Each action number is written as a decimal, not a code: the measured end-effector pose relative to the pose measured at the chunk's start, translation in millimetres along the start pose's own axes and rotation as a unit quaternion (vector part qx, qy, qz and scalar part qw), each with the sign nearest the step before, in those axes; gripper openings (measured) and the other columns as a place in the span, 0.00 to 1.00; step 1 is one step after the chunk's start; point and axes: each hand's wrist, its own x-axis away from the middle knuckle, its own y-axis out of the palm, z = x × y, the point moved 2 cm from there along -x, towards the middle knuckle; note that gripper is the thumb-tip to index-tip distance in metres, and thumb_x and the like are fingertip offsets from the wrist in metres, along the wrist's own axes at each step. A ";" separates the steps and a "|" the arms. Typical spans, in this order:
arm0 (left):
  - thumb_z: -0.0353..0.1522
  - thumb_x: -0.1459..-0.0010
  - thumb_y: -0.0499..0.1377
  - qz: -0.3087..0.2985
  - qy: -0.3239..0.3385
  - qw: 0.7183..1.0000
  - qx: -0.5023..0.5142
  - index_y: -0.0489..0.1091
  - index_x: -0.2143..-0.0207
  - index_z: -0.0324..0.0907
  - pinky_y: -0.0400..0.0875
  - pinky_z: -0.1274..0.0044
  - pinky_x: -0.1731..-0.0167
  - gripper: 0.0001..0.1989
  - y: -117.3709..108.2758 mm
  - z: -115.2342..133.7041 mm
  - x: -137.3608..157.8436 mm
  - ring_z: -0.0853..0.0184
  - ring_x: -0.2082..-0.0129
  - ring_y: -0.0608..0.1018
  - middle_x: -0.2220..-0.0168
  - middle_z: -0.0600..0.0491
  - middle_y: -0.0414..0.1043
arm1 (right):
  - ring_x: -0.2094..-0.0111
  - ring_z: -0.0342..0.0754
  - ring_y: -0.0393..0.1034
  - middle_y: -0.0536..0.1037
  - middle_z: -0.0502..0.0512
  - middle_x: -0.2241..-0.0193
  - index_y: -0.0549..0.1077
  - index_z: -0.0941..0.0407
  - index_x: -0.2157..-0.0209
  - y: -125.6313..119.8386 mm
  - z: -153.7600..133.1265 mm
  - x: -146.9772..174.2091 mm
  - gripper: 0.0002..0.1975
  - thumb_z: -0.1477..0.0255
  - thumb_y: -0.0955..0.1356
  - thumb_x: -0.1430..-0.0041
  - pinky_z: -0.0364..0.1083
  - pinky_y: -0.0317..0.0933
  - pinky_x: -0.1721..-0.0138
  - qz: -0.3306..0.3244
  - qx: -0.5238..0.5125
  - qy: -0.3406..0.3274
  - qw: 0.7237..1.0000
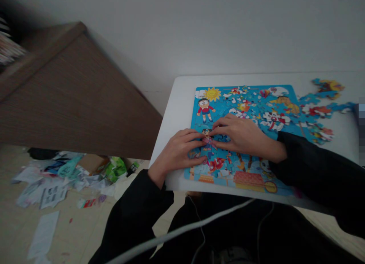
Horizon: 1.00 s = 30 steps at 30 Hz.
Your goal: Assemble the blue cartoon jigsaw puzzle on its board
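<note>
A jigsaw puzzle (242,184) with a blue cartoon picture lies flat on a small white table. My left hand (179,151) rests on its left side, fingers stretched and thumb apart. From the other side, my right hand (242,134) reaches across the middle with its fingers apart. The fingertips of both hands nearly meet at a small figure in pink (208,140), touching the pieces there; the fingers partly cover it. Above them are a printed boy in a red top (205,110) and a yellow sun (212,94). Several loose pieces (242,106) lie on the upper middle.
More loose puzzle pieces (319,111) are heaped on the white table (176,100) to the right. A brown wooden cabinet (85,96) stands at the left. Papers and bags (71,172) litter the floor. A pale cable (182,229) crosses in front of my lap.
</note>
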 end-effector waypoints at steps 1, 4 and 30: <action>0.41 0.45 0.61 0.001 -0.002 1.000 0.002 0.72 0.57 0.42 0.71 0.67 0.53 0.16 0.5 -0.2 0.3 0.62 0.53 0.75 0.54 0.49 0.76 | 0.60 0.50 0.66 0.77 0.56 0.60 0.78 0.53 0.59 -0.3 -0.6 0.1 0.15 0.63 0.63 0.37 0.46 0.57 0.66 0.001 0.009 -0.013 1.000; 0.41 0.45 0.62 -0.009 -0.015 1.000 0.016 0.71 0.55 0.43 0.71 0.67 0.51 0.17 1.8 -0.8 0.5 0.62 0.50 0.75 0.53 0.49 0.76 | 0.62 0.50 0.66 0.77 0.59 0.60 0.78 0.55 0.59 0.1 -1.5 0.5 0.18 0.64 0.59 0.34 0.47 0.56 0.67 -0.012 0.039 -0.056 0.998; 0.39 0.48 0.64 0.021 -0.007 0.998 0.052 0.71 0.55 0.41 0.73 0.66 0.53 0.19 -0.9 -2.2 0.8 0.61 0.52 0.76 0.53 0.44 0.74 | 0.69 0.46 0.70 0.76 0.50 0.70 0.74 0.53 0.67 -20.7 -0.9 9.4 0.05 0.67 0.69 0.46 0.44 0.49 0.75 -0.156 0.000 -0.075 0.985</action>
